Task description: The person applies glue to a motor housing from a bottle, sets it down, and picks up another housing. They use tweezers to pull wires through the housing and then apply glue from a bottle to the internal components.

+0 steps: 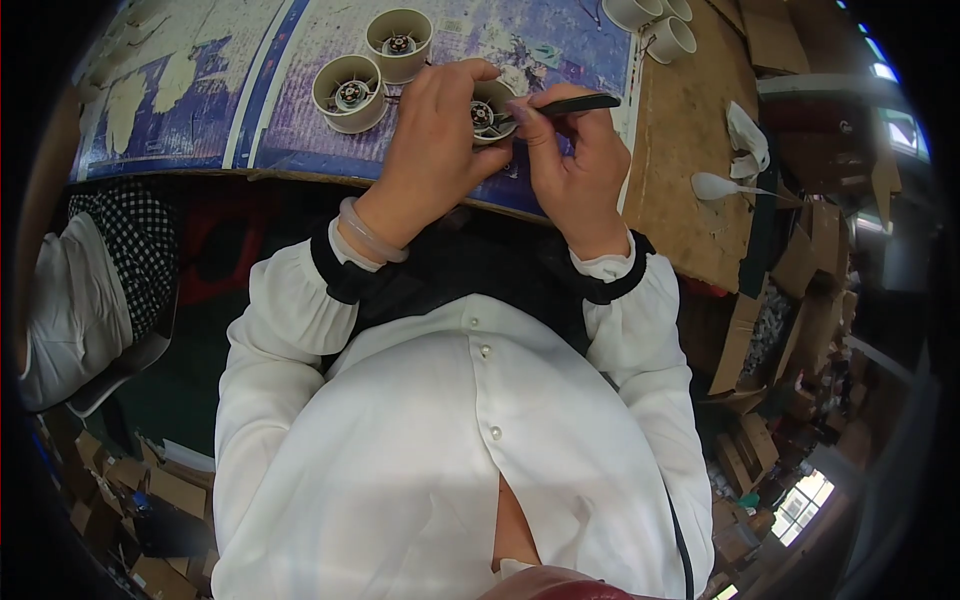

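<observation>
My left hand (432,145) is closed around the side of a round off-white cup-shaped housing (490,103) on the table's near edge. Inside it shows a dark round hub with spokes, like a small fan or motor. From the other side, my right hand (582,165) pinches a slim black-handled tool (582,104). Its tip points down into the housing beside the hub; the exact contact is too small to tell. Left of my hands stand two similar housings, a nearer one (349,118) and a farther one (399,68), both upright with spoked hubs inside.
A worn blue and white sheet (310,150) covers the table. On the bare brown board (690,130) at right are several more white housings (670,40), a white teardrop-shaped thing (713,186) and crumpled white material (746,140). Another person (85,290) sits at left. Cardboard boxes (765,330) stand at right.
</observation>
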The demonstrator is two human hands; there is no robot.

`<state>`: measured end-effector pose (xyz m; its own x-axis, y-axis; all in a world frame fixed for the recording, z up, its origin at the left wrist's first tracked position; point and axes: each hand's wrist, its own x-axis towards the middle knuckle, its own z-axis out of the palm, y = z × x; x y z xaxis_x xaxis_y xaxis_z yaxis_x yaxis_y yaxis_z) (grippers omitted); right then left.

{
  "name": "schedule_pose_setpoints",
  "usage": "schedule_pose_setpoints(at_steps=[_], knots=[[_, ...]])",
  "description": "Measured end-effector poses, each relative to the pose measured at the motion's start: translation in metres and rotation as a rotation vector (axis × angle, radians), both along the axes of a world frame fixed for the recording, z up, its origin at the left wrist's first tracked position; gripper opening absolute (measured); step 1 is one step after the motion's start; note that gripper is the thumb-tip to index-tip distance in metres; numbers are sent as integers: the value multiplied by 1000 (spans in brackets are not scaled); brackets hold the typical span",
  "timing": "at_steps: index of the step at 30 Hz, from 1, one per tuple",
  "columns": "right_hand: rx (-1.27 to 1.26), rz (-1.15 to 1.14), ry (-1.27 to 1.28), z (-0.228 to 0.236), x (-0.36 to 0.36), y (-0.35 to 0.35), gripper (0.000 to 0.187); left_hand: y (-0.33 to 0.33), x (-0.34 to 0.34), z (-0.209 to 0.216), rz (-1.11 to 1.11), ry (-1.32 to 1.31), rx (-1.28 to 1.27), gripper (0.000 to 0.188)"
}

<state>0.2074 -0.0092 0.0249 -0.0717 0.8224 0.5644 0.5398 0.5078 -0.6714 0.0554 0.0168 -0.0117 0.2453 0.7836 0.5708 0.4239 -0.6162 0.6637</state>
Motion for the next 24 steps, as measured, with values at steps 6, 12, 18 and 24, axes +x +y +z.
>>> schedule_pose_setpoints(at_steps=[6, 12, 18, 24], knots=[[150, -9, -133, 6, -1, -1, 16, 1, 0, 0, -14, -3, 13, 67], [-75, -2, -13, 13, 6, -8, 16, -2, -1, 5, -4, 38, 136, 67], [-40, 2, 31, 6, 6, -9, 14, -3, -1, 6, 5, 39, 173, 64], [-49, 7, 33, 2, 6, -7, 14, -3, -2, 5, 0, 39, 125, 68]])
